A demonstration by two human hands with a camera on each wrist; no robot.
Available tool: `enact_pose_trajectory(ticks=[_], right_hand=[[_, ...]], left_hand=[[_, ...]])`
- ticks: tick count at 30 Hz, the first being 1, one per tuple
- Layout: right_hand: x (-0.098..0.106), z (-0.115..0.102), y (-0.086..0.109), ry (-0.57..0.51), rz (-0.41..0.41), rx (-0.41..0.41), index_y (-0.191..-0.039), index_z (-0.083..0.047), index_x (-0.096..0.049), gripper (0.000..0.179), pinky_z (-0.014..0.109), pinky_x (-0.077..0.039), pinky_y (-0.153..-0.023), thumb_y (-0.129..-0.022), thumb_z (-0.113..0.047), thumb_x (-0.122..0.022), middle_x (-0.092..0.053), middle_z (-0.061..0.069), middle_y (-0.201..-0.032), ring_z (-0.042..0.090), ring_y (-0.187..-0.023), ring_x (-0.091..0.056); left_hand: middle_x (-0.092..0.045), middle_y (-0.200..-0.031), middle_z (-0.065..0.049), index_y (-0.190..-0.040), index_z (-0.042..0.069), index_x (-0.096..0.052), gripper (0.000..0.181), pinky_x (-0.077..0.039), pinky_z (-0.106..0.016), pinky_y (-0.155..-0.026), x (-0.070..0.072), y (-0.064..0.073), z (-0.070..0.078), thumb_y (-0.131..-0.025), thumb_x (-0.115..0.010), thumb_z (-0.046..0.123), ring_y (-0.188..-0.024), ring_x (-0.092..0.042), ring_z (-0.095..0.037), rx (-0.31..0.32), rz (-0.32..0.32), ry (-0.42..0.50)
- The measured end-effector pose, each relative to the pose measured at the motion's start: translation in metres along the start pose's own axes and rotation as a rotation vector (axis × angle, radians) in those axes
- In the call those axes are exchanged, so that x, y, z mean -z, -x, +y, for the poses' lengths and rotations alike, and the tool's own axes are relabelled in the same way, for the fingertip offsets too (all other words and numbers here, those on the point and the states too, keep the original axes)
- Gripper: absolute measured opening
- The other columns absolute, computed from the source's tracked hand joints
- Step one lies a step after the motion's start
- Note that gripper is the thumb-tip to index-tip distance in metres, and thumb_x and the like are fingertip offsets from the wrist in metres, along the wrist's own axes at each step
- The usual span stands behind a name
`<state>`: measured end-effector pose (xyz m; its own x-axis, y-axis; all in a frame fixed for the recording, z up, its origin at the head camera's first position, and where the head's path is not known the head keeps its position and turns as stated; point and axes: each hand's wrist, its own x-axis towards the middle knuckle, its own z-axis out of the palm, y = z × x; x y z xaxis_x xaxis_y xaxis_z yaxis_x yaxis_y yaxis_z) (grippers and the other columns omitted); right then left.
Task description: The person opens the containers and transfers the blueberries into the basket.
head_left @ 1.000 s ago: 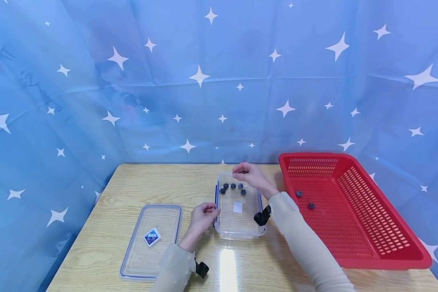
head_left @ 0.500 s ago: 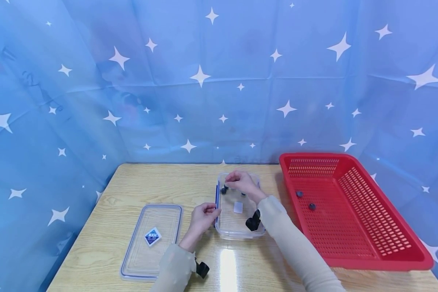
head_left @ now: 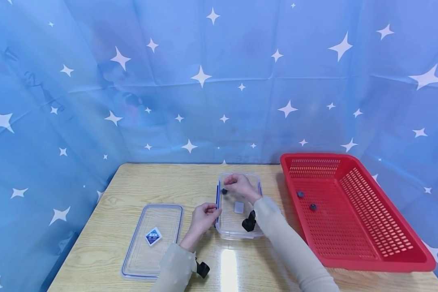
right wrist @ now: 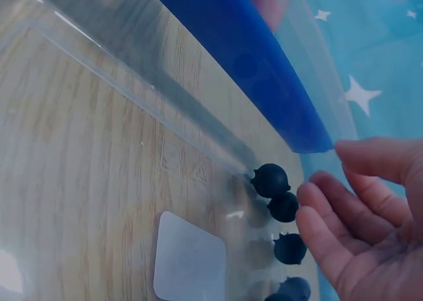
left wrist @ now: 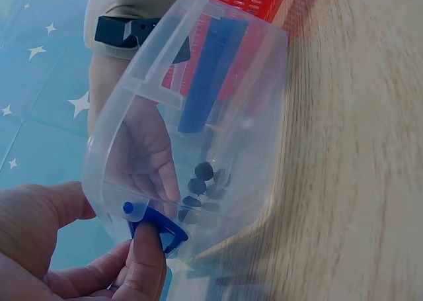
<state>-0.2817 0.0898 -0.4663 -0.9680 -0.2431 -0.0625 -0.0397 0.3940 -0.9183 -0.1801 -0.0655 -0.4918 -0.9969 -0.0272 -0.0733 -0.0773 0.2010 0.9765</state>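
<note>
A clear plastic food container [head_left: 226,225] with blue clips stands on the table. My left hand [head_left: 202,217] holds its left side, with the fingers at a blue clip [left wrist: 162,229] in the left wrist view. Over the container's far end is my right hand [head_left: 239,185], its thumb and fingers apart with nothing between them. Several blueberries [right wrist: 271,180] lie in a row inside, right beside the right fingertips. From the head view, the right hand hides most of them; one blueberry [head_left: 224,191] shows at the left. A white square [head_left: 239,207] is seen at the container's bottom.
The container's lid [head_left: 152,259], with a blue and white label [head_left: 153,236], lies flat on the table at the left. To the right stands a red perforated basket [head_left: 344,239] with two blueberries [head_left: 313,207] in it. A blue star-patterned curtain [head_left: 219,81] hangs behind the table.
My right hand has moved left and a little nearer over the container, and now covers most of the blueberries. The left hand stays at the container's side.
</note>
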Motion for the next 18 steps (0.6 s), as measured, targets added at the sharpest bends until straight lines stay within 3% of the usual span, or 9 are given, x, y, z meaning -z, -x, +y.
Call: enact_pose_trajectory(ticks=[12,18], right_hand=[[-0.0058,0.0033,-0.0047,0.048,0.007,-0.100,-0.094,0.001,-0.064,0.014,0.028,-0.049,-0.074,-0.080,0.005,-0.065,-0.064,0.008,-0.087,0.018,-0.080,-0.059],[-0.0062,0.0057,-0.0025,0.032,-0.020,-0.143,-0.093,0.002,-0.063,0.015,0.030,-0.050,-0.066,-0.080,0.009,-0.062,-0.062,0.009,-0.085,0.019,-0.075,-0.057]], left_hand=[[-0.062,-0.079,-0.007,-0.102,-0.009,-0.064,0.026,-0.050,-0.020,-0.056,-0.0002,-0.0001,-0.0005,-0.081,-0.068,0.006,-0.064,-0.056,-0.008,-0.007,0.003,-0.005],[-0.062,-0.079,-0.007,-0.102,-0.010,-0.063,0.028,-0.049,-0.019,-0.055,-0.0004,0.0002,-0.0009,-0.081,-0.069,0.006,-0.064,-0.055,-0.007,-0.018,0.010,-0.012]])
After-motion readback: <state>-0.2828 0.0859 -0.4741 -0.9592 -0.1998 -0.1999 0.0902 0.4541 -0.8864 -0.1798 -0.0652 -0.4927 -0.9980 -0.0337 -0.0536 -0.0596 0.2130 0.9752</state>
